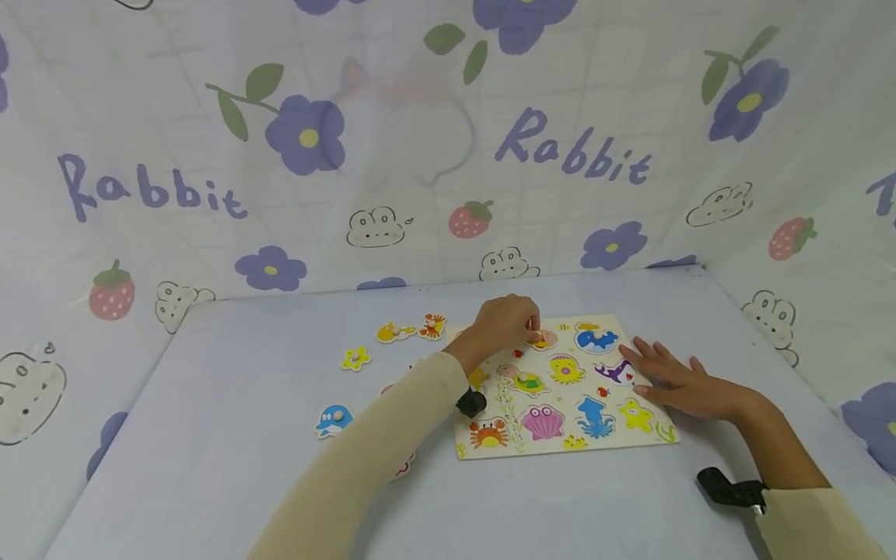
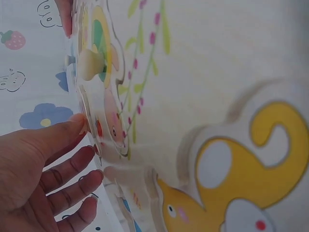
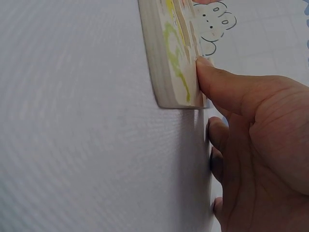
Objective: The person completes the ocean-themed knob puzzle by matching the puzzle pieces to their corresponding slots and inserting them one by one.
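Note:
A wooden sea-animal puzzle board (image 1: 574,453) lies on the table. My left hand (image 1: 505,320) reaches over its back edge and pinches a small pink-and-orange puzzle piece (image 1: 547,340) between thumb and fingertips; the hand partly hides it. In the left wrist view the thumb and index finger of this left hand (image 2: 43,169) meet low over the board, the other fingers loosely bent. Beside it a turtle piece (image 1: 526,381) with a knob sits on the board. My right hand (image 1: 682,385) rests with spread fingers on the board's right side, its thumb (image 3: 227,87) touching the edge.
Left of the board lie loose knobbed pieces: a blue whale (image 1: 334,421), a yellow star (image 1: 356,358), an orange-yellow one (image 1: 395,332) and a crab-like one (image 1: 432,327). Others are partly hidden under the left sleeve (image 1: 378,451). A patterned curtain (image 1: 392,155) rises behind the table.

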Action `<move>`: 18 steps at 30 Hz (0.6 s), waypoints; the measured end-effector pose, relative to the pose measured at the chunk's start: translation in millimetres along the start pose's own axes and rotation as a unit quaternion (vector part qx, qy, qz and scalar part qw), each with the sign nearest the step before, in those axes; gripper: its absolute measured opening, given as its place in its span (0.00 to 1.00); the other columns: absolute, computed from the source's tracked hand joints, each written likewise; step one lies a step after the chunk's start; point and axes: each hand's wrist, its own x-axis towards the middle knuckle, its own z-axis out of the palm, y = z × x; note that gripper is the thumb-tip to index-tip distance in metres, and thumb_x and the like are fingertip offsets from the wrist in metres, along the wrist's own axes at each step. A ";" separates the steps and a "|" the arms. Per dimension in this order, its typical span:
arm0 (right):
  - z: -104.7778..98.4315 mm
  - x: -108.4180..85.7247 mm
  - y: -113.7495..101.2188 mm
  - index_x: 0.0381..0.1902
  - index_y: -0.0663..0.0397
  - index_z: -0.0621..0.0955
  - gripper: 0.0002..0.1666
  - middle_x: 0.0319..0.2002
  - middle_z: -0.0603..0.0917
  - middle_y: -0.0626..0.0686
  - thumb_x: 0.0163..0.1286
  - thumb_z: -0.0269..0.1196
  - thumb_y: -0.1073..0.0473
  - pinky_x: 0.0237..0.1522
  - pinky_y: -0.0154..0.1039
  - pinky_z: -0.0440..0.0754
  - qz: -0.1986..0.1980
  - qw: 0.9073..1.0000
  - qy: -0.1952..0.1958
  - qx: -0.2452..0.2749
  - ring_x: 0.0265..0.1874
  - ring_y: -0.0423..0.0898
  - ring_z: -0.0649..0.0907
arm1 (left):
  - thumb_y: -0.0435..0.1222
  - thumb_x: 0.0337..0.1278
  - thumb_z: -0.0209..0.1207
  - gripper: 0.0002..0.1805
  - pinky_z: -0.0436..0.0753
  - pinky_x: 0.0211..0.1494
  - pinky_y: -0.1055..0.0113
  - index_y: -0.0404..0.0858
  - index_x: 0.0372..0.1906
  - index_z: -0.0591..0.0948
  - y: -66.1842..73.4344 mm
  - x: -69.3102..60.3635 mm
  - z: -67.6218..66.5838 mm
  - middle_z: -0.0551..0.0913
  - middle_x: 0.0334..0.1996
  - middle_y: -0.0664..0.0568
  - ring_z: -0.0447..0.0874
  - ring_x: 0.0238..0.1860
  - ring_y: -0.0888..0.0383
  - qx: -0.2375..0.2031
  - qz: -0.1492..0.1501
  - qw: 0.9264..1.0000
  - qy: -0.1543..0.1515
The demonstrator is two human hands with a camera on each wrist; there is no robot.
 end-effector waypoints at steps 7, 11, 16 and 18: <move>1.4 0.3 -3.0 0.81 0.44 0.55 0.46 0.81 0.40 0.62 0.72 0.59 0.40 0.62 0.76 0.21 -0.001 1.000 0.001 0.003 0.77 0.68 0.32 | 0.49 0.65 0.66 0.09 0.72 0.32 0.70 0.51 0.33 0.82 0.9 -2.3 -2.4 0.79 0.28 0.62 0.75 0.29 0.64 0.014 -0.007 1.000 -0.003; 2.0 -0.3 -2.1 0.81 0.44 0.55 0.46 0.81 0.40 0.62 0.73 0.59 0.40 0.62 0.77 0.22 -0.002 1.000 0.001 0.000 0.77 0.69 0.32 | 0.49 0.65 0.66 0.09 0.72 0.32 0.70 0.50 0.34 0.83 0.8 -3.8 -1.2 0.79 0.28 0.62 0.75 0.30 0.64 0.008 -0.006 1.000 0.003; 0.8 -0.6 0.1 0.81 0.45 0.54 0.46 0.81 0.39 0.63 0.73 0.59 0.41 0.62 0.77 0.22 -0.003 1.000 -0.002 0.000 0.77 0.69 0.33 | 0.49 0.66 0.65 0.09 0.73 0.34 0.70 0.49 0.37 0.83 0.4 -4.0 -2.2 0.79 0.30 0.62 0.75 0.30 0.64 -0.001 0.003 1.000 -0.011; 0.0 -0.7 1.2 0.81 0.45 0.54 0.46 0.81 0.39 0.64 0.74 0.59 0.41 0.63 0.77 0.22 -0.003 1.000 -0.002 -0.003 0.77 0.69 0.33 | 0.48 0.69 0.63 0.09 0.74 0.35 0.69 0.47 0.39 0.83 0.2 -2.2 -4.6 0.80 0.31 0.61 0.76 0.31 0.63 -0.008 0.011 0.999 -0.029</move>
